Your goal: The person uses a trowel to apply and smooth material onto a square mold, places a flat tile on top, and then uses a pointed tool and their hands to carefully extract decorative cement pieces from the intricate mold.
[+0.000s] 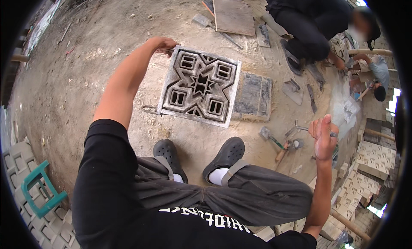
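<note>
Reaches far with left arm (122, 92) extended, left hand (164, 45) curled; holds right forearm (322, 184) raised at right, with right hand (323, 137) clenched, thumb (327, 119) upward.

Left hand (165, 46) gripped the corner of a gray star-patterned mould (209, 86) | right hand (324, 135) was closed around a thin metal tool (302, 128) | dark slab (255, 94) showed just beside the mould, on dirt floor (98, 30) | a co-worker (315, 21) crouched at upper right
</note>
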The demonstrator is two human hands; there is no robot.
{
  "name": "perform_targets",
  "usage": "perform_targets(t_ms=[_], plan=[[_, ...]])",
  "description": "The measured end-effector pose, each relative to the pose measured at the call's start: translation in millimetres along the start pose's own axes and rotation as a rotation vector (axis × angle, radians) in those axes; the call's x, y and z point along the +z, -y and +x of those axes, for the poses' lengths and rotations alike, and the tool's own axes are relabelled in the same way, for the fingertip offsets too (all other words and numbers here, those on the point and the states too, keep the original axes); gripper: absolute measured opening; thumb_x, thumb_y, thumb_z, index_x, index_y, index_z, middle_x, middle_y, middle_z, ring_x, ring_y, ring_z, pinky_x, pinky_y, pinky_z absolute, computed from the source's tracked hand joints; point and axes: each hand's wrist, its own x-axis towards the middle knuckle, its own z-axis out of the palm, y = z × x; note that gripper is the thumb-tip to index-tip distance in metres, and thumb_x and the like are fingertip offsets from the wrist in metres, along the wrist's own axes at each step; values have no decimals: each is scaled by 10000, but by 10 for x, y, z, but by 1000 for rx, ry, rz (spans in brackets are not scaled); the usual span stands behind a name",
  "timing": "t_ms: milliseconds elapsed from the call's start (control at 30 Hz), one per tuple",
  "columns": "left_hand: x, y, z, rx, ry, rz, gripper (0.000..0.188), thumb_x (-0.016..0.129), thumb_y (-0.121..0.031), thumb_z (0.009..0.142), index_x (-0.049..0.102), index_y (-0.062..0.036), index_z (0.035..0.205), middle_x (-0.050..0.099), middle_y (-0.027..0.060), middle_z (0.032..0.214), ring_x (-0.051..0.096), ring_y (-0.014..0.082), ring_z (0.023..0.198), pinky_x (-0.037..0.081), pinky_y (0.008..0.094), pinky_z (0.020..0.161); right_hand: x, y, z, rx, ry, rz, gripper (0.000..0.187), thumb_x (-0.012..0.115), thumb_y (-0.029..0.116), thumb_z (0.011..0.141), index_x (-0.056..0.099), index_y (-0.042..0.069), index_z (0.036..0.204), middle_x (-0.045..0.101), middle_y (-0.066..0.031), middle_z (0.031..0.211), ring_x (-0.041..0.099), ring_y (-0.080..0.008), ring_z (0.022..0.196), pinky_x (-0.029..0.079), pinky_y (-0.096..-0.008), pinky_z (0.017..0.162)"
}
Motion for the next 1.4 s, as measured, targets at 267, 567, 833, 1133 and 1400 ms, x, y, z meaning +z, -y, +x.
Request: perform_targets(t_ms=[267,567,833,1133,1400], plan=[[485,181,-371,376,-798,66,719,307,-591,995,743,-39,842,689,249,836,672,407,819,516,472,745,24,-22,244,-6,43,3,518,440,310,1053,286,118,597,267,56,549,211,-65,497,182,-282,478],[303,99,-381,-40,-770,-115,674,302,-548,989,669,7,1095,652,265,1111,619,425,1052,460,507,938,371,-85,652,-64,122,124,532,446,331,1050,285,137,582,262,64,554,204,-59,496,167,-279,475],[1236,-524,-1937,479,-845,352,663,582,-508,907,453,-63,1381,413,214,1446,369,349,1367,308,486,1114,834,26,865,117,249,720,577,354,433,1044,267,142,554,260,25,473,208,-101,425,166,-298,422],[1866,-1002,-2116,698,-730,430,1192,672,-762,641,228,-105,1531,217,193,1575,155,324,1481,92,519,1190,1734,-194,692,293,50,534,541,430,382,1024,262,158,561,203,44,474,139,-106,417,144,-305,416],[1924,-877,-1933,690,-768,380,1211,620,-807,640,251,-60,1520,241,181,1571,172,315,1477,93,518,1188,2075,-171,1042,447,-181,373,530,463,462,1000,261,186,594,219,54,507,170,-94,417,164,-290,412]])
